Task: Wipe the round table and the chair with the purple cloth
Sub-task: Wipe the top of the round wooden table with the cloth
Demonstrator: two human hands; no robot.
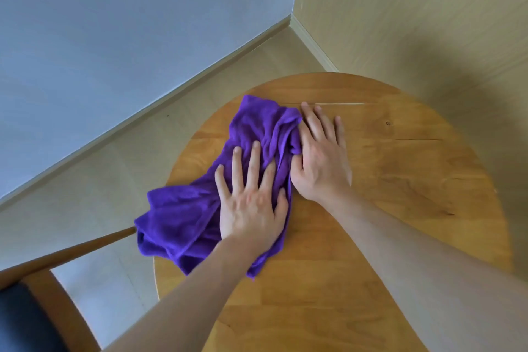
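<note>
Both hands lie flat on the table (385, 180): left hand (251, 203) presses the cloth (183, 214), right hand (320, 157) touches its edge; neither grip closed.

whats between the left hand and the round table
The purple cloth: in the head view the left hand presses flat on it, over the round table.

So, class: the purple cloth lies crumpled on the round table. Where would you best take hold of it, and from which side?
Grip the bunched ridge down the middle of the purple cloth, coming from above. Its folds stand proud of the round table there, between the left hand and right hand; the flat edges give little to pinch.
</note>
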